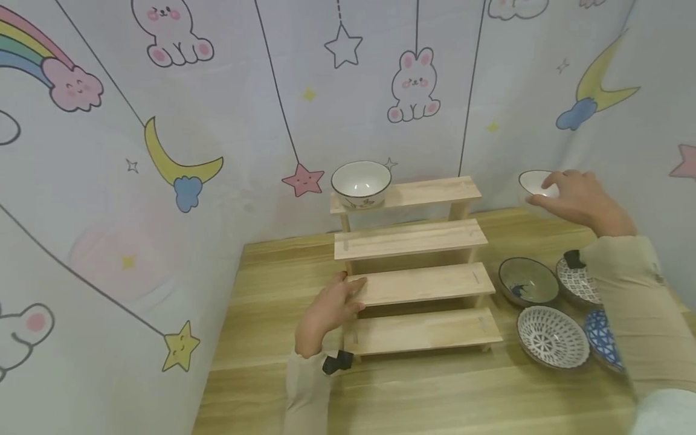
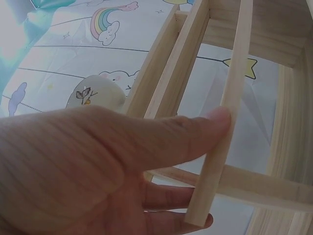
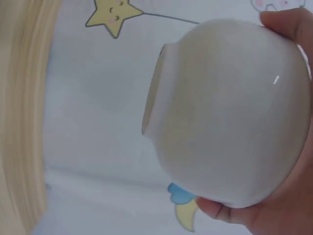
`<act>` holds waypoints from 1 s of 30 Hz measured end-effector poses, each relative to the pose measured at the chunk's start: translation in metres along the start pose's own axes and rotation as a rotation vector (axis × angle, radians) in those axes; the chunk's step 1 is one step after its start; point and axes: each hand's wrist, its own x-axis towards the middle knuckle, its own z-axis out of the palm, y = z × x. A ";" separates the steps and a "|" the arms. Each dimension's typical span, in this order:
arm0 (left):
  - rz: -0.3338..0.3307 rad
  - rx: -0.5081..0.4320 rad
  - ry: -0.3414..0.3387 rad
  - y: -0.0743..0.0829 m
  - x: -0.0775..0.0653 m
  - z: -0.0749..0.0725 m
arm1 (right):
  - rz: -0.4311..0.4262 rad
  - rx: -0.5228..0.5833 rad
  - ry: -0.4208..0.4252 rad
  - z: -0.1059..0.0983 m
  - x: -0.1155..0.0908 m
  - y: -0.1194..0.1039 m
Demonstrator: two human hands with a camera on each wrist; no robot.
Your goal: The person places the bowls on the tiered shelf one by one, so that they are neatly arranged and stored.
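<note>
A four-step wooden shelf (image 1: 424, 285) stands on the table. My left hand (image 1: 330, 307) grips the left end of its second step from the bottom; in the left wrist view the thumb (image 2: 195, 139) lies along one side of the board and fingertips show past the other. Off to the right of the shelf, my right hand (image 1: 579, 196) holds a white bowl (image 3: 234, 112) with a dark rim in the air, thumb and fingers spread around its rim and side. Another white bowl (image 1: 361, 187), patterned outside, sits on the left of the top step.
Right of the shelf, a green bowl (image 1: 527, 281), a grey-white patterned bowl (image 1: 551, 338), a blue-white bowl (image 1: 600, 341) and a checkered dish (image 1: 579, 284) stand on the wooden table (image 1: 261, 368). The right sleeve partly covers the last two. A cartoon-printed cloth (image 1: 239, 78) hangs behind and at the sides.
</note>
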 end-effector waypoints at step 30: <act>-0.005 -0.008 -0.009 0.000 -0.001 0.001 | -0.150 0.042 0.006 -0.056 0.009 -0.075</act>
